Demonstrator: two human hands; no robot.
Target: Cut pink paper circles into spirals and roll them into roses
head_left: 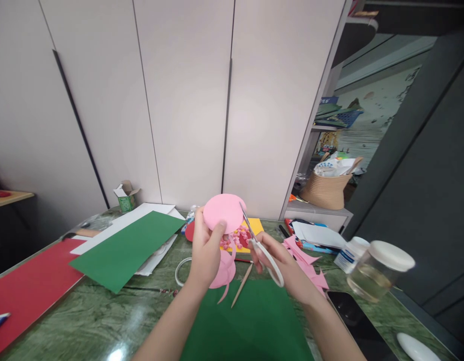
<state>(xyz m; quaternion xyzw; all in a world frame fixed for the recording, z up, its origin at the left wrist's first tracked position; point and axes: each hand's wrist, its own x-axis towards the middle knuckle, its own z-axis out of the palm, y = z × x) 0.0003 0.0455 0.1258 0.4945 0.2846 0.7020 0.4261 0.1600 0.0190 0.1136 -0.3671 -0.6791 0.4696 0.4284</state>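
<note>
My left hand (208, 245) pinches a pink paper circle (222, 211) by its lower edge, thumb on the face turned to me. In my right hand (271, 253) are white-handled scissors (267, 260), their blades at the circle's right edge. A thin curling pink paper strip (232, 255) hangs below the circle. Under it, a second pink paper circle (223, 271) lies on the table, partly hidden by my left hand. Beside that lies a pointed wooden stick (241, 286). Small pink beads or balls (237, 237) sit on a yellow sheet (256, 226) behind my hands.
Green sheets (247, 321) and a red sheet (32, 291) lie on the green marbled table (115, 321). Pink scraps (305, 258), a black phone (360, 326), a lidded jar (378, 271) and a white bottle (351, 254) are at right. A tape roll (178, 273) lies left of my hands.
</note>
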